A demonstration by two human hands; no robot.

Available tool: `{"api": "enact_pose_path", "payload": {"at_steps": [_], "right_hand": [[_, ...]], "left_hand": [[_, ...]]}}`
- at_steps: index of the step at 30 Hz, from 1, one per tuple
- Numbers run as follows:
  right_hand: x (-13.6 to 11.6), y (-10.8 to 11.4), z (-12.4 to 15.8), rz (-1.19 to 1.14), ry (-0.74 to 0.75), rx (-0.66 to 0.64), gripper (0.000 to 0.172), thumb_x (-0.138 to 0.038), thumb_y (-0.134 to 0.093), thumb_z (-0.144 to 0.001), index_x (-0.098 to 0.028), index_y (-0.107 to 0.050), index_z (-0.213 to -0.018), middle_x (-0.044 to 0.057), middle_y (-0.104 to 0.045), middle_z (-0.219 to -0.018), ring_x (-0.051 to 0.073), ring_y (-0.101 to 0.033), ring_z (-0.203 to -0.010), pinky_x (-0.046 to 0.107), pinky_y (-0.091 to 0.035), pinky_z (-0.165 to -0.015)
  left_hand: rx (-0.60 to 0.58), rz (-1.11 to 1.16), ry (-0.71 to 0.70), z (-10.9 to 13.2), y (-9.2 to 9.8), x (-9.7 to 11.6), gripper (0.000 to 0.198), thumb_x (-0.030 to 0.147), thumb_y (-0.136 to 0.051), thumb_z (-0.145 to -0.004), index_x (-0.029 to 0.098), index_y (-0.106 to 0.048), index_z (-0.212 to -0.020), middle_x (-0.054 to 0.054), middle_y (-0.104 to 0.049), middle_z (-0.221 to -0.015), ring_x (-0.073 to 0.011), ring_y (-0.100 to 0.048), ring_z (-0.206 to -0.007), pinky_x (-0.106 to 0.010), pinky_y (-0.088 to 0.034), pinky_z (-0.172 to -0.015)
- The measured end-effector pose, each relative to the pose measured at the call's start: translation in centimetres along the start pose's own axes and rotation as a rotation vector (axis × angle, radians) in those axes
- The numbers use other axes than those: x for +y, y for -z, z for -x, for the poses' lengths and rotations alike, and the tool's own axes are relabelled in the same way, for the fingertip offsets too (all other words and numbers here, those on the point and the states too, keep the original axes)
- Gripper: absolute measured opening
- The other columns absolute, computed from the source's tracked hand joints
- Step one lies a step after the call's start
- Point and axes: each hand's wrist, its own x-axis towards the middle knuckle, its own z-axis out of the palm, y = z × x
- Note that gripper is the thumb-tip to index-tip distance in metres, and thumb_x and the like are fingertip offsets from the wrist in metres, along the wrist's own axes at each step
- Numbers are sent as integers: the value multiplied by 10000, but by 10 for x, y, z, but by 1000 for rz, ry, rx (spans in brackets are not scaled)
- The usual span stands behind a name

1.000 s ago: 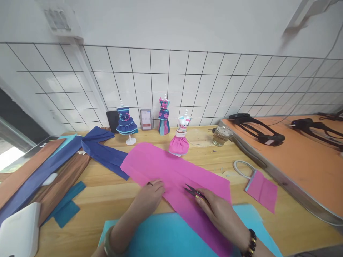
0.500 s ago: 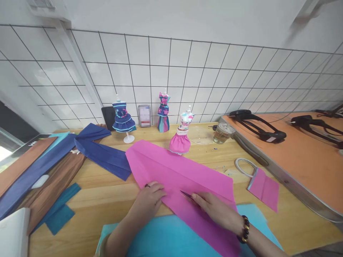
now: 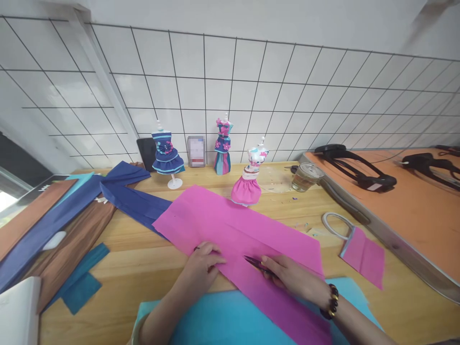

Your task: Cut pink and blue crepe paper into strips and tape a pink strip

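Note:
A long piece of pink fabric [image 3: 215, 218] lies slantwise over the wooden table. At its near edge is my left hand [image 3: 203, 266], fingers curled and pressed together on that edge. My right hand [image 3: 293, 278] is closed around a pair of small dark scissors [image 3: 256, 262]. The pointed blades lie over the pink fabric and point left, toward my left hand. Light blue fabric [image 3: 212, 318] is spread under the near part of the pink piece. The scissor handles are hidden in my palm.
Three small dress forms stand behind: one in navy [image 3: 167, 155], one multicoloured [image 3: 223, 148], one with a pink skirt [image 3: 247, 190]. A glass jar [image 3: 305, 177] and a pink fabric piece with a pale loop [image 3: 362, 256] are at right. Folded fabrics [image 3: 72, 211] lie left.
The pink fabric's far left corner has spread further left over the navy cloth. More of the scissor blades shows in my right hand. The whole view has shifted slightly.

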Motion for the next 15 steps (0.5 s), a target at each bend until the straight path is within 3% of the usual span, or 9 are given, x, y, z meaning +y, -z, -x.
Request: {"api": "enact_pose_path", "payload": {"at_steps": [5,15], "right_hand": [[-5,-1,-2,-38,-41,-14,555,-614,-267,-837,-154,-565,-750,-39,-396,-590,87,-328,-501,213,-279,-492],[1,4,3,-74,0,-30,503,-586,-274,-854,-164,-488,-683,-46,-379,-559,75,-311,-481,214,-267,-475]], "left_hand": [[-8,-27,22,0,4,6,329,-2,-449,-677,216,-675,-775,-30,-556,-793,-159,-519,-808,-284,-401,-710],[25,-42,-11,1,0,3,332,-66,-441,-620,180,-633,-734,-15,-548,-741,-150,-512,-770,-272,-376,-675]]}}
